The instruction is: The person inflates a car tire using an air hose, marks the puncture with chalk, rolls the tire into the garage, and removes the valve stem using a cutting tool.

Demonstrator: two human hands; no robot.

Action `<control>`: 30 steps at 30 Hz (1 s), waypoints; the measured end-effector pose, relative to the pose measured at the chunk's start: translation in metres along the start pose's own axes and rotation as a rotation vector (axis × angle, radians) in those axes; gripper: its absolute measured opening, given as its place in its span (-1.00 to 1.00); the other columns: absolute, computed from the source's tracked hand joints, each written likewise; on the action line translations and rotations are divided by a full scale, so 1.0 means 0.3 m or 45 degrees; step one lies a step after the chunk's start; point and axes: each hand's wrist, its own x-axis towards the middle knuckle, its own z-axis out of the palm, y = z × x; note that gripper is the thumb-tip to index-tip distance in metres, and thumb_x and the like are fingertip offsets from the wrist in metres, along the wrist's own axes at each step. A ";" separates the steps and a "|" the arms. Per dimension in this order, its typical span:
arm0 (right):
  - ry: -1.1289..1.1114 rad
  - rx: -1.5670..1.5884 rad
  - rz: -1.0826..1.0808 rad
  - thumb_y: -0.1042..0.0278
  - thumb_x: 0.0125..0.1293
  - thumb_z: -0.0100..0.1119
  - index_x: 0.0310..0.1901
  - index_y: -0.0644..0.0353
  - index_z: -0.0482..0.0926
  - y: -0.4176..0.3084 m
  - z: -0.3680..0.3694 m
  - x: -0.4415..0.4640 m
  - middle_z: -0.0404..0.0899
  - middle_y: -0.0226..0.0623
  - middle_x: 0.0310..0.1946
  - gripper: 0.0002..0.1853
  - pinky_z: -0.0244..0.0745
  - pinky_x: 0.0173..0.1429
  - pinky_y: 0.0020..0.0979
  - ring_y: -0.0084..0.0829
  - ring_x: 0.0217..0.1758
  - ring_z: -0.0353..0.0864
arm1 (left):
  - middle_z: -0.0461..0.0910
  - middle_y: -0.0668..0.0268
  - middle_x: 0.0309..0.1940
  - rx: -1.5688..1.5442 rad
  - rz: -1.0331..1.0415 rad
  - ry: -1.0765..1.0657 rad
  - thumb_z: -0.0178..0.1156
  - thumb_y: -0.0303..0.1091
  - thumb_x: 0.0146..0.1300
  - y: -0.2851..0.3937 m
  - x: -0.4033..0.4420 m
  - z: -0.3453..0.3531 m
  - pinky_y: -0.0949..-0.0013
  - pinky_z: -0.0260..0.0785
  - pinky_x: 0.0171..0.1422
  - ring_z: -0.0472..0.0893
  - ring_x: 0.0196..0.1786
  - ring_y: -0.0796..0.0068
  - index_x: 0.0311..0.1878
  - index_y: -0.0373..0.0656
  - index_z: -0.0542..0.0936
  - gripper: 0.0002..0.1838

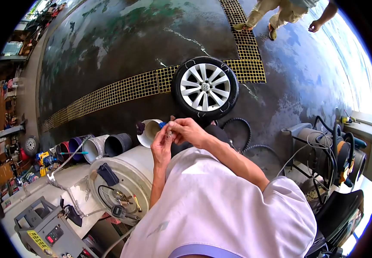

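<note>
From my end, the head view has the left hand (162, 148) and the right hand (189, 131) meeting near the middle of the frame, their fingers bunched together around a small blue piece (162, 125); I can't tell which hand clamps it. Just beyond them, above in the frame, I see a wheel (205, 87) with silver spokes and a black tire. A pale bucket (145, 141) is just left of the hands, a dark purple cloth (140, 128) at its rim. At lower left I get a large round drum (94, 182) carrying a dark cloth (107, 174) and a gauge (118, 210). Another person (280, 15) stands at upper right, beside the yellow grating (248, 71).
</note>
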 end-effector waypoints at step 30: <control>0.936 -1.137 0.375 0.11 0.37 0.17 -0.11 0.32 0.70 0.358 -0.418 -0.070 0.65 -0.27 -0.52 -0.62 0.47 -0.44 -0.39 -0.52 -0.54 0.57 | 0.67 0.01 -0.27 0.795 -0.136 0.425 0.12 -0.29 0.39 -0.342 -0.016 -0.595 -0.01 0.48 -0.06 0.66 -0.15 -0.04 -0.26 -0.25 0.59 -0.79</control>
